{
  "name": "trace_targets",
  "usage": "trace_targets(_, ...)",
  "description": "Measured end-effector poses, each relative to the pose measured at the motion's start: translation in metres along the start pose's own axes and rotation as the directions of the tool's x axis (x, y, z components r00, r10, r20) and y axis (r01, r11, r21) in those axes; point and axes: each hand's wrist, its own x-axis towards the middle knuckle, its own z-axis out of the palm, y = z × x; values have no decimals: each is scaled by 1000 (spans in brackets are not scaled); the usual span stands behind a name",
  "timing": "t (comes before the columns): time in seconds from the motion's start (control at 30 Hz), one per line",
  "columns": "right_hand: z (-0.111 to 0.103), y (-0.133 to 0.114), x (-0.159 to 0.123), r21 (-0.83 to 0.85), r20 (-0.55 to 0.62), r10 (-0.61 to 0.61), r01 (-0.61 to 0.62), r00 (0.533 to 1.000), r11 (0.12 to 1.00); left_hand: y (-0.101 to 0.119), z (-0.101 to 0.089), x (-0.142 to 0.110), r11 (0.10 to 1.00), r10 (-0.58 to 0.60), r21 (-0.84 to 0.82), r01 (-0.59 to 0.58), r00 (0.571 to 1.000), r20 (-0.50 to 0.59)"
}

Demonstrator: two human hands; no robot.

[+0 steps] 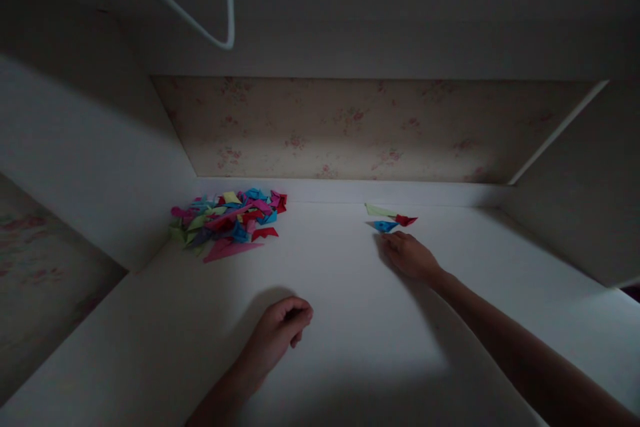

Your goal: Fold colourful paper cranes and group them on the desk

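Note:
My right hand [407, 255] reaches far over the white surface, its fingers drawn together at the near edge of a blue folded paper piece [384, 226]. The fingertips appear to touch that piece, though the grip itself is partly hidden. Just behind it lie a red folded paper piece [405, 220] and a pale green one [379, 209]. Nearer to me, my left hand [280, 327] hovers or rests over the surface with curled fingers, thumb against index, and nothing visible in them. To the far left sits a heap of colourful folded paper pieces [227, 221], in pink, red, blue, green and yellow.
The white surface [325, 267] is bounded by a back ledge [325, 191], a left panel [90, 153] and a right panel [575, 200]. Floral wallpaper [320, 127] covers the back. A bent white rod or cord [175, 10] hangs at upper left.

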Motion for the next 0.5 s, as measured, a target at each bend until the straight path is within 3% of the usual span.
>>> trace_targets(0.3,5,-11,23,-97,3,197,-196,980,976,0,-1,0,1000,28,-9,-28,1000,8)
trace_targets(0.5,9,-14,27,-73,-40,235,-237,971,969,-3,0,3,999,44,-17,-44,999,2)
